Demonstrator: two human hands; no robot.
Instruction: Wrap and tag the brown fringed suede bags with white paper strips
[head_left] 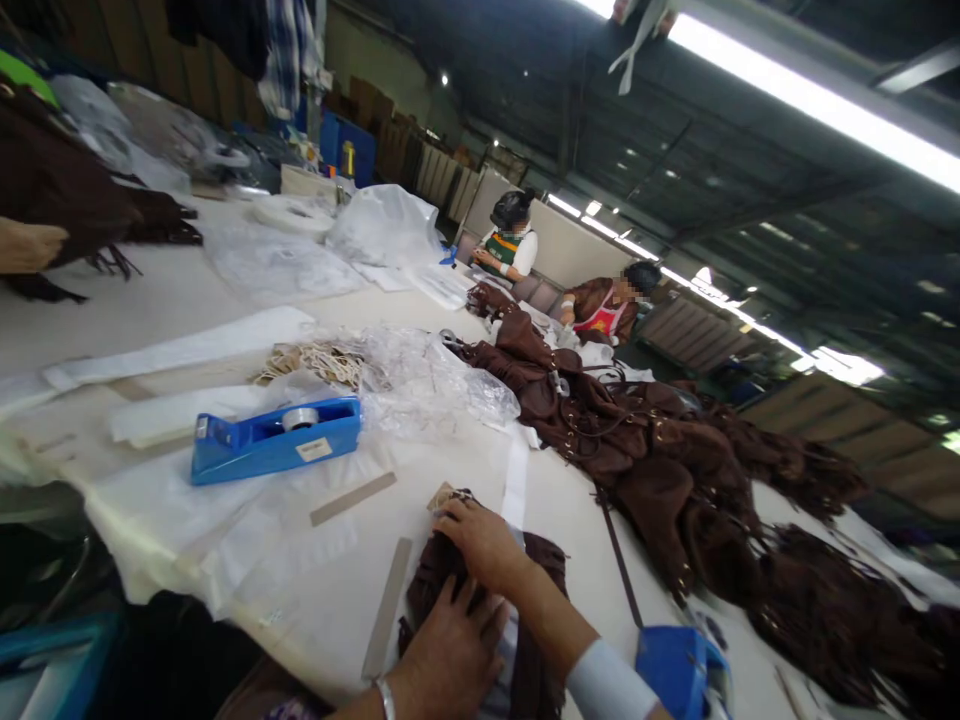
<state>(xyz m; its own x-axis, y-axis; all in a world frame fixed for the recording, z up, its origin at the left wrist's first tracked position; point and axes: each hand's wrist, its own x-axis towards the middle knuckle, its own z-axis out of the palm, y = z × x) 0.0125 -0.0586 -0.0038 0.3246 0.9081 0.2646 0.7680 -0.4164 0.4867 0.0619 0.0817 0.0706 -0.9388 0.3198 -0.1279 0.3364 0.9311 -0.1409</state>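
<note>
Here you are at the worktop (555, 500), both hands down on a brown bag (426, 570) lying at the near edge, and your left hand (450, 640) is flat on its lower part, fingers spread, gripping nothing. Your right hand (480, 545) arches across the far end, fingers bent down just beside a tan tag (441, 496); whether they pinch anything, you can't tell from here. A pale sheet (507, 645) shows against the brown, next to your left hand and under your right forearm. Just to the left of the bag lies one grey strip (388, 605), and a second strip (352, 499) sits farther up, below the blue dispenser (262, 458) with its roll of tape (300, 418). Beyond that, cords (319, 363) bunch up next to crumpled plastic (427, 385). Over on your right, a long heap of brown bags (660, 450) runs away across the surface, a dark strap (619, 560) trailing toward another blue dispenser (670, 662) near your right forearm. Far left, someone else's hand (30, 247) is at more brown material (67, 185), and two co-workers, one in a green apron (501, 250), one in a red apron (602, 320), stand across the way.
</note>
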